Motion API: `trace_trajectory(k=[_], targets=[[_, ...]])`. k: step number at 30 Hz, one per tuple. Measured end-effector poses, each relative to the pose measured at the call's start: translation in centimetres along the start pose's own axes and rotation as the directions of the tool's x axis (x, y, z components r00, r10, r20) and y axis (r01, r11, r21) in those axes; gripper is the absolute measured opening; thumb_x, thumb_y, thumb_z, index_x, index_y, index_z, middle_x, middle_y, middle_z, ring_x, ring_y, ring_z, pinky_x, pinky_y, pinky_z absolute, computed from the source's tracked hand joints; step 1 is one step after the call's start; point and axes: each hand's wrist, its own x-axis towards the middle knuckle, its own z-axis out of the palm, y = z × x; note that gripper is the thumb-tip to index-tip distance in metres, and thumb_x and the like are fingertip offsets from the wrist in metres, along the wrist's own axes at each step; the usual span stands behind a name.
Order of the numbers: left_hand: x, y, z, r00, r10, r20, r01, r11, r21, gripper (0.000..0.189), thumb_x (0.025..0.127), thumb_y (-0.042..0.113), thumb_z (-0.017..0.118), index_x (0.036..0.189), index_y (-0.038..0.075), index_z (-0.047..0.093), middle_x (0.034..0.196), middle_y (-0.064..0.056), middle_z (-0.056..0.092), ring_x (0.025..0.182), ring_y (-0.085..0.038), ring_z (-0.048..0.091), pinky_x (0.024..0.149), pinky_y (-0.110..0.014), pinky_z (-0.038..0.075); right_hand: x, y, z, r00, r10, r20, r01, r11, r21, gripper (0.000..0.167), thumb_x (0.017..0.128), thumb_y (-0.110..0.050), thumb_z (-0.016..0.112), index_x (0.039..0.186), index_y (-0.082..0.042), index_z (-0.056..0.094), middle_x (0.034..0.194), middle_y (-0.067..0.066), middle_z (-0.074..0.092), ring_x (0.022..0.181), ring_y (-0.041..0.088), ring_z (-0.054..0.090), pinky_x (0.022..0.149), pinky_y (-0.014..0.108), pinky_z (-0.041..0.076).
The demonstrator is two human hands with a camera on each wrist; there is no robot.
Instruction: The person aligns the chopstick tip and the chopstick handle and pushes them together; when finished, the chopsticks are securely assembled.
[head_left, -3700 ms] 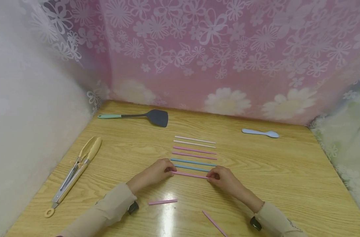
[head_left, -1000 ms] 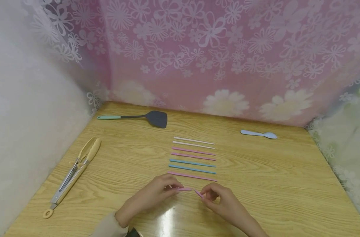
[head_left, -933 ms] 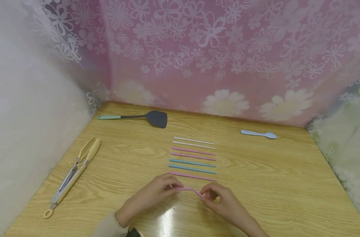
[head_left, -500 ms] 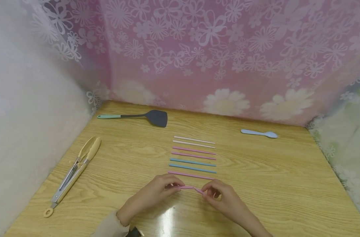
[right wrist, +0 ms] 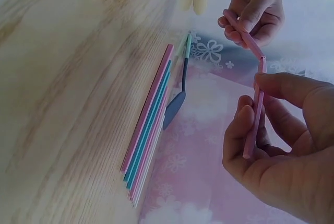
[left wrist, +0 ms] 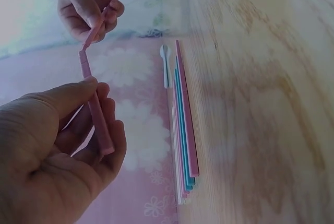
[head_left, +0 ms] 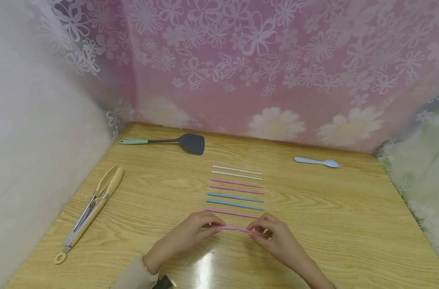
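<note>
My left hand (head_left: 196, 233) pinches one pink chopstick half (left wrist: 99, 119) between thumb and fingers. Opposite it, my right hand (head_left: 279, 239) grips the other pink chopstick half (right wrist: 255, 114) the same way. Above the table the inner ends of the two halves meet, with a slight bend at the joint in both wrist views. Just beyond the hands lies a whole pink chopstick (head_left: 230, 212), its right end close to my right fingers. Behind it, in parallel rows, are blue chopsticks (head_left: 235, 204), more pink chopsticks (head_left: 236, 189) and white chopsticks (head_left: 237, 175).
On the wooden table (head_left: 349, 216), tongs (head_left: 91, 212) lie at the left. A dark spatula with a green handle (head_left: 192, 143) lies at the back left, a pale blue spoon (head_left: 316, 161) at the back right. A pink floral cloth (head_left: 219, 100) hangs behind.
The whole pink chopstick was laid down, and both loose pink halves were picked up from the table. Over the last second their inner ends came together and the angle between them has flattened.
</note>
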Motion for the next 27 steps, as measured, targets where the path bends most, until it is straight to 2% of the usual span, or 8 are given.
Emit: trace_trajectory(k=[5, 11, 19, 27], targets=[[0.08, 0.09, -0.04, 1.000, -0.012, 0.006, 0.012, 1.000, -0.023, 0.021, 0.097, 0.014, 0.055, 0.112, 0.005, 0.066, 0.109, -0.002, 0.066, 0.097, -0.006, 0.060, 0.086, -0.019, 0.050, 0.02, 0.14, -0.08, 1.000, 0.001, -0.003, -0.001, 1.000, 0.017, 0.010, 0.085, -0.005, 0.070, 0.093, -0.011, 0.071, 0.084, -0.005, 0.060, 0.075, 0.001, 0.049, 0.058, 0.021, 0.050], [0.06, 0.16, -0.09, 1.000, -0.022, 0.005, 0.022, 0.999, -0.030, 0.021, 0.097, 0.015, 0.054, 0.113, 0.006, 0.066, 0.110, -0.002, 0.065, 0.093, -0.004, 0.058, 0.083, -0.020, 0.050, 0.06, 0.20, -0.18, 1.000, 0.020, -0.009, -0.020, 1.000, 0.018, 0.007, 0.087, -0.011, 0.068, 0.093, -0.014, 0.072, 0.082, -0.008, 0.063, 0.070, 0.000, 0.049, 0.056, 0.021, 0.047], [0.13, 0.19, -0.23, 0.999, -0.032, 0.013, 0.033, 0.999, -0.044, 0.021, 0.097, 0.015, 0.055, 0.113, 0.006, 0.066, 0.108, -0.003, 0.065, 0.086, -0.002, 0.054, 0.079, -0.020, 0.050, 0.22, 0.10, -0.25, 0.999, 0.050, 0.000, -0.050, 0.999, 0.010, 0.007, 0.088, -0.012, 0.068, 0.094, -0.013, 0.073, 0.081, -0.007, 0.065, 0.062, 0.001, 0.044, 0.051, 0.021, 0.043], [0.44, 0.50, -0.33, 1.000, -0.025, 0.019, 0.025, 1.000, -0.012, 0.019, 0.097, 0.014, 0.056, 0.111, 0.007, 0.067, 0.105, -0.004, 0.066, 0.086, -0.002, 0.054, 0.075, -0.019, 0.049, 0.54, -0.10, -0.03, 1.000, 0.028, -0.005, -0.028, 1.000, 0.010, 0.005, 0.085, -0.011, 0.071, 0.090, -0.011, 0.073, 0.084, -0.004, 0.066, 0.067, 0.000, 0.049, 0.056, 0.021, 0.048]])
